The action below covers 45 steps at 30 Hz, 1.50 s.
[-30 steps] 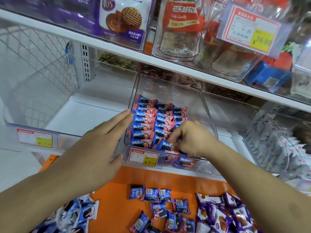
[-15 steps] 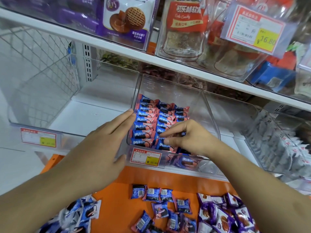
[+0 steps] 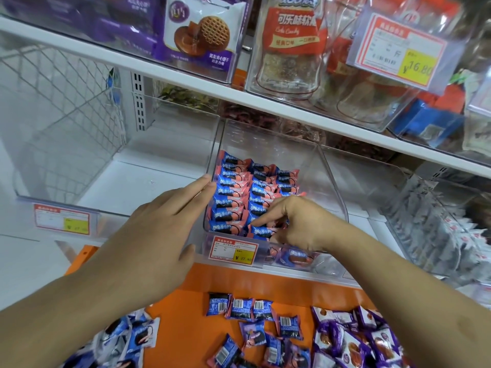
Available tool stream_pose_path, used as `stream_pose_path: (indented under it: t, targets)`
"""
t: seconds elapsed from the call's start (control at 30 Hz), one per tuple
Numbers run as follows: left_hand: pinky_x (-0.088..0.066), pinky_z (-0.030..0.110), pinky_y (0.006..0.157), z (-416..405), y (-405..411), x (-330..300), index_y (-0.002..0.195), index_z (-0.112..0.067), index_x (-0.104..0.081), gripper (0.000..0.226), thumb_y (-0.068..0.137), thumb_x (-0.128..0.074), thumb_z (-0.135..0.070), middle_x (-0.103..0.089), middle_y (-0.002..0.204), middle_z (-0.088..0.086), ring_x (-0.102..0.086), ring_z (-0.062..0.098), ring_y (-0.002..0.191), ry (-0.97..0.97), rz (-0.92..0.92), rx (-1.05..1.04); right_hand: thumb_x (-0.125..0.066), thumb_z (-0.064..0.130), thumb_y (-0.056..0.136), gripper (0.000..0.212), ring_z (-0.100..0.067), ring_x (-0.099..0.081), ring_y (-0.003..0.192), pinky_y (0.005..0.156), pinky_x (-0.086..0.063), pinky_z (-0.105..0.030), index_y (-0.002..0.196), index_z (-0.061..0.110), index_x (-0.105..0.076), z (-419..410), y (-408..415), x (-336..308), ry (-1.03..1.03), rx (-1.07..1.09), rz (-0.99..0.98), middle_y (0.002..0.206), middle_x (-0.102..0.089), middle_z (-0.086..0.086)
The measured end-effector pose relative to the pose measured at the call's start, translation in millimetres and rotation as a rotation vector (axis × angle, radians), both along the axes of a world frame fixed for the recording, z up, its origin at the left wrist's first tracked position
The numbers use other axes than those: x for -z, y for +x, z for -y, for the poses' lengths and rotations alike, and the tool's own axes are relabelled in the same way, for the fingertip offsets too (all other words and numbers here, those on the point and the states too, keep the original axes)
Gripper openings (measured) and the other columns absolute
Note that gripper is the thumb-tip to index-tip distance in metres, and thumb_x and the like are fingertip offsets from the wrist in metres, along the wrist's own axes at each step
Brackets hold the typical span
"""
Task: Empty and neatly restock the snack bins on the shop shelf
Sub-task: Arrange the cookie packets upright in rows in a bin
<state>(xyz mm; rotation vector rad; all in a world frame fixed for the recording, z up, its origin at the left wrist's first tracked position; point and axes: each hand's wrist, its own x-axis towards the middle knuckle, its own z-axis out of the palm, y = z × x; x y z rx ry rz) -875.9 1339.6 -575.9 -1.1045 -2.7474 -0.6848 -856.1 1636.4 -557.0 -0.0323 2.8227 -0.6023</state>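
Two Hands Working at the Clear Snack Bin

Two hands are operating at the clear bin (image 3: 268, 144) sitting on the white shelf (image 3: 148, 181). The left hand (image 3: 148, 235) is lying flat against the bin's left outer wall, its fingers straight and held together, the tips touching the wall near the upper packets. The right hand (image 3: 300, 224) is reaching inside the bin at its front, fingers curled; its fingertips (image 3: 259, 221) are pressing on a blue-and-pink packet (image 3: 261, 231) in the front row. Whether the packet is being pinched cannot be determined. Blue-and-pink packets (image 3: 239, 187) are standing in three overlapping rows, filling the bin's left and middle. A price tag (image 3: 233, 251) is hanging on the bin's front. Loose blue packets (image 3: 255, 312) are lying on the orange surface (image 3: 186, 314) below, with purple packets (image 3: 358, 338) beside them.
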Motion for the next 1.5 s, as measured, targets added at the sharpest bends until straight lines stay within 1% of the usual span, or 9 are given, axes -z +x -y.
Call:
stream_pose_path:
  t: [0.2, 0.33, 0.47, 0.6, 0.77, 0.93, 1.2, 1.33, 1.5]
  targets:
    - [-0.014, 0.028, 0.123, 1, -1, -3, 0.158, -0.044, 0.023, 0.102, 0.099, -0.059, -0.035, 0.022, 0.166, -0.028, 0.004, 0.000, 0.153, -0.064, -0.005, -0.010, -0.074, -0.010, 0.081, 0.062, -0.014, -0.064, 0.092, 0.074, -0.051, -0.021, 0.118, 0.040, -0.079, -1, 1, -2, 0.000, 0.015, 0.045, 0.099, -0.070, 0.009]
    - [-0.017, 0.031, 0.125, 3, -3, -8, 0.162, -0.042, 0.013, 0.097, 0.098, -0.060, -0.035, 0.014, 0.168, -0.026, 0.004, 0.000, 0.154, -0.053, 0.014, 0.023, -0.080, 0.000, 0.085, 0.056, -0.002, -0.064, 0.104, 0.093, -0.054, -0.026, 0.120, 0.044, -0.077, -1, 18, -11, -0.071, 0.090, -0.077, 0.112, -0.069, 0.020]
    - [-0.016, 0.020, 0.121, 6, 10, -16, 0.164, -0.040, -0.017, 0.083, 0.095, -0.064, -0.030, -0.014, 0.168, -0.022, -0.011, -0.001, 0.152, 0.036, 0.014, 0.062, -0.084, 0.018, 0.088, 0.038, 0.002, -0.063, 0.102, 0.082, -0.042, -0.011, 0.118, 0.041, -0.078, 12, 68, -37, -0.214, 0.134, -0.259, 0.113, -0.070, 0.016]
    - [-0.025, 0.005, 0.106, 7, 37, -22, 0.147, -0.036, -0.051, 0.057, 0.092, -0.063, -0.031, -0.047, 0.144, -0.023, -0.041, -0.003, 0.134, 0.120, 0.061, 0.162, -0.083, 0.013, 0.088, 0.026, -0.008, -0.069, 0.098, 0.081, -0.050, -0.017, 0.108, 0.031, -0.082, 29, 124, -35, -0.409, 0.108, -0.162, 0.106, -0.076, 0.009]
    - [-0.047, 0.026, 0.099, -11, 75, 37, 0.133, -0.037, -0.057, 0.037, 0.097, -0.063, -0.039, -0.057, 0.129, -0.021, -0.054, 0.000, 0.117, -0.105, 0.293, 0.290, -0.081, 0.026, 0.089, 0.028, -0.001, -0.066, 0.098, 0.082, -0.051, -0.019, 0.116, 0.034, -0.077, 29, 152, 55, -0.137, 0.072, 0.179, 0.107, -0.074, 0.013]
    - [-0.050, 0.032, 0.098, -25, 94, 137, 0.137, -0.031, -0.058, 0.042, 0.099, -0.062, -0.050, -0.059, 0.137, -0.010, -0.057, 0.010, 0.117, -0.346, 0.561, 0.225, -0.071, 0.016, 0.094, 0.052, -0.022, -0.061, 0.125, 0.101, -0.053, -0.035, 0.143, 0.028, -0.062, 18, 165, 158, 0.055, 0.053, 0.441, 0.141, -0.063, -0.001]
    - [-0.033, 0.032, 0.119, -43, 132, 261, 0.156, -0.049, -0.031, 0.102, 0.070, -0.082, -0.072, -0.029, 0.157, -0.021, -0.032, 0.005, 0.142, -0.413, 0.916, 0.431, -0.075, 0.025, 0.090, 0.067, -0.026, -0.056, 0.134, 0.106, -0.052, -0.039, 0.152, 0.031, -0.051, -4, 147, 265, 0.044, 0.253, 0.319, 0.153, -0.053, -0.004]
    - [-0.037, 0.023, 0.105, -51, 134, 272, 0.155, -0.041, -0.038, 0.076, 0.089, -0.076, -0.049, -0.040, 0.151, -0.014, -0.042, 0.012, 0.137, -0.418, 0.781, 0.448, -0.080, 0.034, 0.082, 0.071, -0.032, -0.052, 0.134, 0.105, -0.052, -0.047, 0.148, 0.033, -0.054, -9, 140, 301, 0.085, 0.257, 0.278, 0.144, -0.056, -0.002]
    - [-0.049, 0.014, 0.087, -44, 128, 264, 0.143, -0.042, -0.049, 0.060, 0.090, -0.076, -0.050, -0.055, 0.135, -0.021, -0.058, -0.002, 0.111, -0.297, 0.907, 0.212, -0.080, 0.032, 0.084, 0.068, -0.035, -0.036, 0.145, 0.118, -0.039, -0.045, 0.146, 0.026, -0.056, 2, 145, 321, 0.164, 0.274, 0.227, 0.139, -0.057, -0.004]
